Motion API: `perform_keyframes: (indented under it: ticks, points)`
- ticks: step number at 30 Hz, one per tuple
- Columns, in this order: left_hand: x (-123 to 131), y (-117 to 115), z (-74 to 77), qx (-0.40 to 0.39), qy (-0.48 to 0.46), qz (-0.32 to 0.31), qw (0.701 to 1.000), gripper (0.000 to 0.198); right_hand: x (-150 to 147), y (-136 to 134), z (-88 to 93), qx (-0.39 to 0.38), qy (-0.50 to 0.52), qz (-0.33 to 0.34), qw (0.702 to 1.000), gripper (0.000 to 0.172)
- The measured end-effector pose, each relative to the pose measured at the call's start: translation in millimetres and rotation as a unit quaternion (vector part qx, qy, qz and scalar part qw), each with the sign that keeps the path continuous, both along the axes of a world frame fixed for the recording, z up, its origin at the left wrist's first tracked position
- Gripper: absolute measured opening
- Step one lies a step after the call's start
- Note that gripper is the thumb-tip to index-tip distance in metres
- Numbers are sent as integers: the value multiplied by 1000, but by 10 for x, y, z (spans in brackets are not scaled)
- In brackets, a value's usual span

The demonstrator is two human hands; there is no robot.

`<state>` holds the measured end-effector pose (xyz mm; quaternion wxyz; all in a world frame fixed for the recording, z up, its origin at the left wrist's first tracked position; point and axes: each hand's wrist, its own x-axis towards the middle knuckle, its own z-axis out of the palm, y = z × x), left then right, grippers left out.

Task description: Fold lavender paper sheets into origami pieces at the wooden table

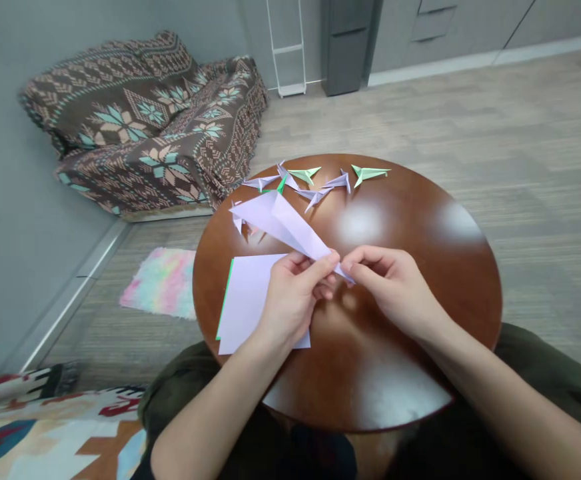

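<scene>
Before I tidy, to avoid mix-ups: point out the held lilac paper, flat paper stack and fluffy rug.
Held lilac paper [283,223]: head view, on its wide folded part.
Flat paper stack [248,290]: head view, on its top face.
Fluffy rug [163,283]: head view, visible middle.

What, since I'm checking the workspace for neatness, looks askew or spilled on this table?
Only the paper stack at the left: a strip of green paper shows past the left edge of the lavender top sheet, so the stack looks poorly squared. I see no spill.
</scene>
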<state>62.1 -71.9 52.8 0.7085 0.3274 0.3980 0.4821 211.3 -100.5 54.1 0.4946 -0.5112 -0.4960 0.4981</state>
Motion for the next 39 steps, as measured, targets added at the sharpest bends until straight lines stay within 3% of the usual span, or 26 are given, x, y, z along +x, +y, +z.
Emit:
perform_keyframes:
  ticks: [12,17,29,35,39]
  points:
    - [-14,37,6,26,-24,108,994,26,12,-7,-13,-1,-20,-15,1000,7]
    - [-14,32,8,21,-35,87,995,25,34,12,-32,20,-22,-48,998,10]
    - [17,-2,-13,30,-19,79,996,25,19,19,-45,-19,47,16,999,16]
    - [14,-31,-27,41,-4,16,999,21,-18,-8,-19,23,28,-6,999,13]
    - [13,-31,-31,49,-9,41,998,18,-24,-21,-21,27,36,-17,999,13]
